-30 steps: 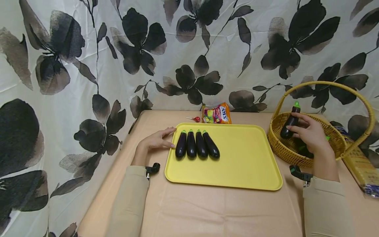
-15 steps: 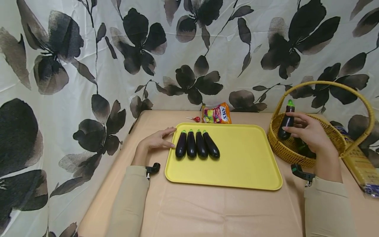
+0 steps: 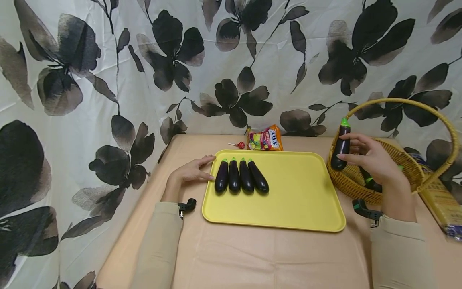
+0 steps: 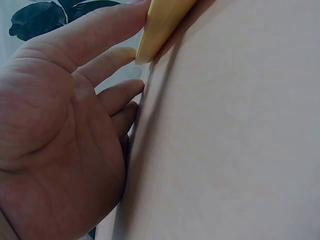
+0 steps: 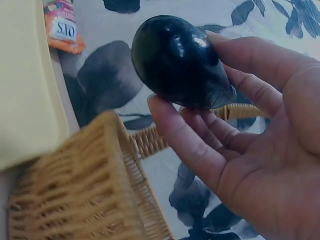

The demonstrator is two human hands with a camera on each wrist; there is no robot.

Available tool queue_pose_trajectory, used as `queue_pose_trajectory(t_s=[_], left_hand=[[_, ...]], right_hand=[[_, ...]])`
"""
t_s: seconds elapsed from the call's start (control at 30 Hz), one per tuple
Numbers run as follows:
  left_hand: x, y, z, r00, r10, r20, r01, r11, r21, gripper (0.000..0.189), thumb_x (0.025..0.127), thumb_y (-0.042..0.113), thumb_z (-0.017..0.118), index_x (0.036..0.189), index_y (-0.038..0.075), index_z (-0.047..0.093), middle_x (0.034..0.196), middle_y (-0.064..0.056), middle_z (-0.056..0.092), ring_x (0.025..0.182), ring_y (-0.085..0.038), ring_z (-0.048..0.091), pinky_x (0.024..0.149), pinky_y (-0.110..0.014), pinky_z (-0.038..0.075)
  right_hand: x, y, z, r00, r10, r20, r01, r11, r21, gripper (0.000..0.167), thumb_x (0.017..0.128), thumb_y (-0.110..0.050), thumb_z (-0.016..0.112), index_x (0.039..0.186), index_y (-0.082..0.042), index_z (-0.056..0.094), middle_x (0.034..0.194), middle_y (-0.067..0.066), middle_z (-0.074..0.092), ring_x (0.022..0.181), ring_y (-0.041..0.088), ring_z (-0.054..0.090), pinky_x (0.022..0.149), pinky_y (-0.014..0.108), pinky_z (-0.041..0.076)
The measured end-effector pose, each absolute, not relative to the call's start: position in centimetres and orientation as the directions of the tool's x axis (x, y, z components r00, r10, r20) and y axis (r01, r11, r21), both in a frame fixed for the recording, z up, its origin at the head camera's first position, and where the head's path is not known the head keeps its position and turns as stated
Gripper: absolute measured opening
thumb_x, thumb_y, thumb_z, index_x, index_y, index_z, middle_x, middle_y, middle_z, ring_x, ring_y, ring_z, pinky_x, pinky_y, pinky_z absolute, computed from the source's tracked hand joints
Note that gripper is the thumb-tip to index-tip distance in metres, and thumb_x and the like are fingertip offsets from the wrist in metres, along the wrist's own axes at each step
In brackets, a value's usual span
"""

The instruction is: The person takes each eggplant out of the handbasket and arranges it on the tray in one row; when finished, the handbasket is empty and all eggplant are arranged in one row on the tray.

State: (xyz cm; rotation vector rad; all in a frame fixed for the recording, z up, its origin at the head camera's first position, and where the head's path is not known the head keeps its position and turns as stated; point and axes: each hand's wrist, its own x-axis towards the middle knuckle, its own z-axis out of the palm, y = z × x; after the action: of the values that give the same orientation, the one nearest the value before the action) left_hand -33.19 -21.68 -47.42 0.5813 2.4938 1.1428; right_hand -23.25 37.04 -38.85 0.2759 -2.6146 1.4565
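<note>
My right hand (image 3: 373, 160) pinches a glossy dark purple eggplant (image 3: 340, 150) between thumb and fingers, its green stem end up, over the left part of the wicker basket (image 3: 343, 186). The right wrist view shows the rounded bottom of this eggplant (image 5: 175, 60) above the basket rim. Another eggplant (image 3: 369, 180) lies inside the basket, partly hidden by the hand. Several eggplants (image 3: 246, 178) form a row on the left side of the yellow tray (image 3: 299, 196). My left hand (image 3: 191, 170) touches the tray's left edge with thumb and fingertips, fingers extended.
Behind the tray lie a candy bag (image 3: 265, 139) and a red lollipop (image 3: 240, 145). The basket's tall handle (image 3: 408, 101) arches over its opening. A yellow package (image 3: 442, 206) lies right of the basket. A floral curtain (image 3: 173, 88) hangs behind the table.
My right hand has drawn the eggplant leftward toward the basket's left rim, and the eggplant has turned more upright. The left hand and the row on the tray hold their places.
</note>
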Motion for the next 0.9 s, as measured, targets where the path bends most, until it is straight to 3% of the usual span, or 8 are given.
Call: queue_pose_trajectory(t_s=[0.43, 0.67, 0.9], left_hand=[[-33.4, -21.8, -47.5, -0.858, 0.495, -0.136, 0.224, 0.6, 0.768, 0.099, 0.081, 0.035, 0.091, 0.163, 0.023, 0.036, 0.175, -0.004, 0.017, 0.164, -0.023, 0.006, 0.133, -0.047, 0.006], [-33.5, -21.7, -47.4, -0.86, 0.492, -0.138, 0.222, 0.604, 0.766, 0.099, 0.081, 0.036, 0.091, 0.163, 0.024, 0.037, 0.175, -0.004, 0.018, 0.164, -0.024, 0.006, 0.133, -0.048, 0.007], [-33.2, -21.7, -47.2, -0.861, 0.491, -0.136, 0.219, 0.597, 0.772, 0.1, 0.081, 0.036, 0.091, 0.163, 0.023, 0.037, 0.175, -0.005, 0.017, 0.164, -0.025, 0.006, 0.133, -0.049, 0.006]], right_hand=[[-24.0, 32.9, -38.2, -0.971, -0.189, 0.149, -0.225, 0.501, -0.836, 0.059, 0.102, -0.018, 0.068, 0.157, -0.014, 0.046, 0.148, 0.018, 0.049, 0.114, 0.009, 0.055, 0.082, 0.015, 0.056], [-24.5, 30.5, -38.2, -0.969, -0.211, 0.129, -0.221, 0.512, -0.83, 0.057, 0.102, -0.021, 0.069, 0.156, -0.021, 0.049, 0.151, 0.016, 0.05, 0.118, 0.022, 0.057, 0.084, 0.018, 0.052], [-24.7, 28.5, -38.7, -0.96, -0.239, 0.147, -0.246, 0.466, -0.85, 0.056, 0.101, -0.018, 0.07, 0.154, -0.02, 0.053, 0.155, 0.012, 0.048, 0.123, 0.032, 0.058, 0.089, 0.029, 0.05]])
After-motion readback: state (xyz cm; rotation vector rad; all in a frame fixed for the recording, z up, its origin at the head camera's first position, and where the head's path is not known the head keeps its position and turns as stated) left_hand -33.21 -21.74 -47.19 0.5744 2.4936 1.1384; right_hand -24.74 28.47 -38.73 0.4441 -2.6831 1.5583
